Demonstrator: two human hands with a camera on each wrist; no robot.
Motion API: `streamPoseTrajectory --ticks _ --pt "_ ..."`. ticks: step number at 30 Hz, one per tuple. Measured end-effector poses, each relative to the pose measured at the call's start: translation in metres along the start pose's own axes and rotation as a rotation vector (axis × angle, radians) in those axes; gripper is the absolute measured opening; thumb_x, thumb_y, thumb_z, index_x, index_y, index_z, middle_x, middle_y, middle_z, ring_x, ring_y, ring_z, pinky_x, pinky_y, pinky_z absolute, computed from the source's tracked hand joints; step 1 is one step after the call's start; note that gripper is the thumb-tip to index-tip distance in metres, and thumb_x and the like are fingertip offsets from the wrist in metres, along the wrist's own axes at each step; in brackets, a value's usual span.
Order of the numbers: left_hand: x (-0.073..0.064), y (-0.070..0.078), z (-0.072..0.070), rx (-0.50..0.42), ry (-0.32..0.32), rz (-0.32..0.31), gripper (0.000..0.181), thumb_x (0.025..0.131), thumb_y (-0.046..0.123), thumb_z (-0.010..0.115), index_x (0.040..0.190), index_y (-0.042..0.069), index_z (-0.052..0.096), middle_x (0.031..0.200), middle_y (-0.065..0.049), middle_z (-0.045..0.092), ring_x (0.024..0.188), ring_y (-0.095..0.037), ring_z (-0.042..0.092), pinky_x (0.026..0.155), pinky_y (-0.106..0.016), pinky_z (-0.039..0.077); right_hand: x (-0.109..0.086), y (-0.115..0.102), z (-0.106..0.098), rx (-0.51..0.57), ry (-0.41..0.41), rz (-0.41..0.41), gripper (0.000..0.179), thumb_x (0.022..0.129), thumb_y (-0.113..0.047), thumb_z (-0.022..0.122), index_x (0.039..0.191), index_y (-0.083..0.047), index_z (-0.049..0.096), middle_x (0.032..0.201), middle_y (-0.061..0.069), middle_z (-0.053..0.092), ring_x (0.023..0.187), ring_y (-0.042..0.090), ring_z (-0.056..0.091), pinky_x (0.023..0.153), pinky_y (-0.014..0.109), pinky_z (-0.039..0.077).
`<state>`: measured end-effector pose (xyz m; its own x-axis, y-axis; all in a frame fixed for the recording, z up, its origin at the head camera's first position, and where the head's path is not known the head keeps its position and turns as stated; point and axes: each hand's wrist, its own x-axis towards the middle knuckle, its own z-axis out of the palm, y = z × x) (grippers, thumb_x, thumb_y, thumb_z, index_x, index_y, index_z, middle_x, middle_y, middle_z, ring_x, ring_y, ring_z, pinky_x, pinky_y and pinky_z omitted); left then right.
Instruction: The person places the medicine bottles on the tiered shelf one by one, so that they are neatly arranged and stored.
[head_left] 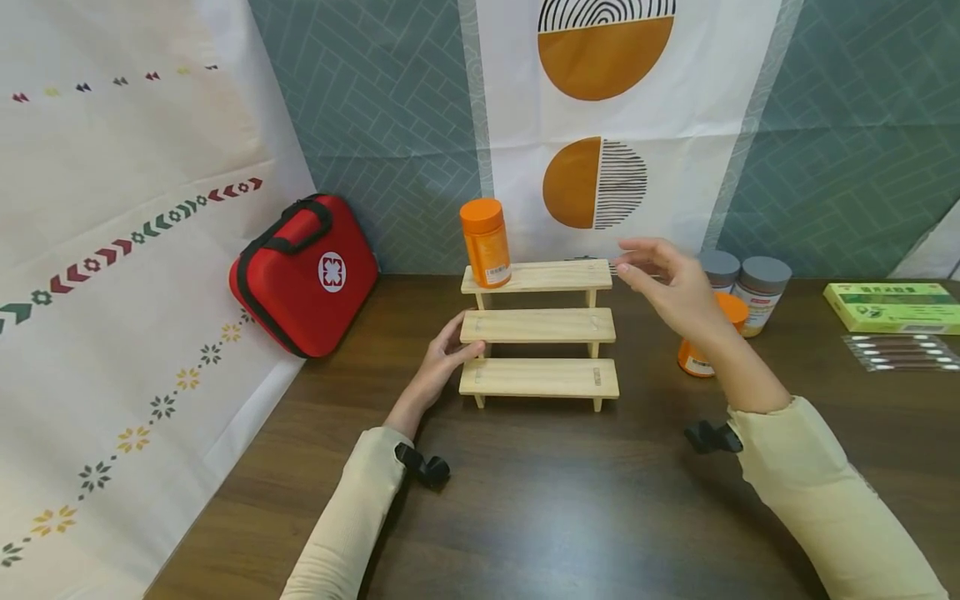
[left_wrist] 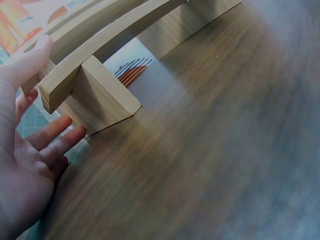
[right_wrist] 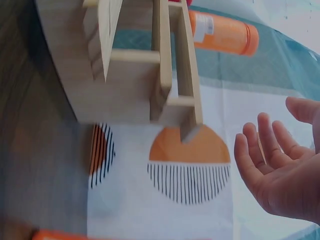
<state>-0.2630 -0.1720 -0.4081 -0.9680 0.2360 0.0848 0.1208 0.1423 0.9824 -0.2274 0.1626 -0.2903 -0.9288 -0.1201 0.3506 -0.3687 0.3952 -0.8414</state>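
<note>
A three-step wooden stand [head_left: 536,326] rests on the brown table. My left hand [head_left: 435,367] holds the stand at the left end of its middle step, with the thumb [left_wrist: 37,57] on the wood and several fingers low beside the side support. On the left part of the top step stands an orange bottle [head_left: 489,250], upright with its cap on. My right hand [head_left: 667,287] hovers in the air to the right of the top step; its palm shows bare in the right wrist view, fingers loosely bent. Partly behind the right forearm is a second orange bottle [head_left: 697,358].
Two grey-lidded jars [head_left: 761,292] stand at the back right. Further right lie a green-yellow box [head_left: 892,308] and a clear pack of cotton swabs [head_left: 903,352]. A red first-aid case [head_left: 311,279] leans at the back left. Patterned cloth hangs behind the table.
</note>
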Motion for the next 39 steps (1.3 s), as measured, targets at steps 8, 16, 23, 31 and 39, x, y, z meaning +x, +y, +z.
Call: streamPoseTrajectory --ticks 8,16,23,31,39 --pt "0.001 0.001 0.000 0.010 -0.010 0.011 0.066 0.095 0.013 0.059 0.154 0.017 0.029 0.148 -0.018 0.046 0.124 -0.033 0.052 0.104 -0.041 0.041 -0.009 0.012 -0.033 -0.071 0.074 0.054 0.043 0.097 -0.034 0.059 0.136 -0.017 0.053 0.098 -0.037 0.056 0.098 -0.007 0.051 0.082 0.009 0.039" --pt "0.000 0.000 -0.001 0.004 0.003 0.005 0.064 0.096 0.011 0.058 0.154 0.016 0.030 0.147 -0.018 0.046 0.121 -0.028 0.052 0.102 -0.034 0.041 -0.022 0.030 -0.054 -0.129 0.099 0.081 0.042 0.096 -0.035 0.060 0.134 -0.018 0.055 0.098 -0.037 0.056 0.095 -0.012 0.052 0.080 0.002 0.039" --pt "-0.001 0.001 -0.001 0.002 -0.006 0.003 0.066 0.095 0.013 0.059 0.154 0.016 0.030 0.149 -0.017 0.045 0.125 -0.030 0.050 0.104 -0.038 0.040 -0.034 0.045 -0.066 -0.159 0.137 0.060 0.045 0.094 -0.029 0.065 0.131 -0.007 0.055 0.098 -0.037 0.055 0.096 -0.014 0.051 0.081 0.000 0.036" --pt "-0.002 0.000 -0.001 0.011 -0.014 0.010 0.067 0.095 0.013 0.058 0.154 0.014 0.028 0.149 -0.018 0.044 0.124 -0.032 0.051 0.102 -0.038 0.041 -0.038 0.058 -0.077 -0.223 0.084 0.091 0.052 0.090 -0.027 0.070 0.134 -0.004 0.052 0.106 -0.033 0.050 0.100 -0.012 0.045 0.081 0.001 0.033" --pt "0.000 0.000 0.000 0.000 -0.011 0.010 0.065 0.096 0.012 0.058 0.154 0.013 0.029 0.148 -0.018 0.045 0.121 -0.027 0.051 0.101 -0.034 0.042 -0.039 0.064 -0.084 -0.268 -0.126 0.226 0.066 0.093 -0.035 0.065 0.147 -0.008 0.037 0.146 0.021 0.041 0.129 0.038 0.039 0.091 0.020 0.040"
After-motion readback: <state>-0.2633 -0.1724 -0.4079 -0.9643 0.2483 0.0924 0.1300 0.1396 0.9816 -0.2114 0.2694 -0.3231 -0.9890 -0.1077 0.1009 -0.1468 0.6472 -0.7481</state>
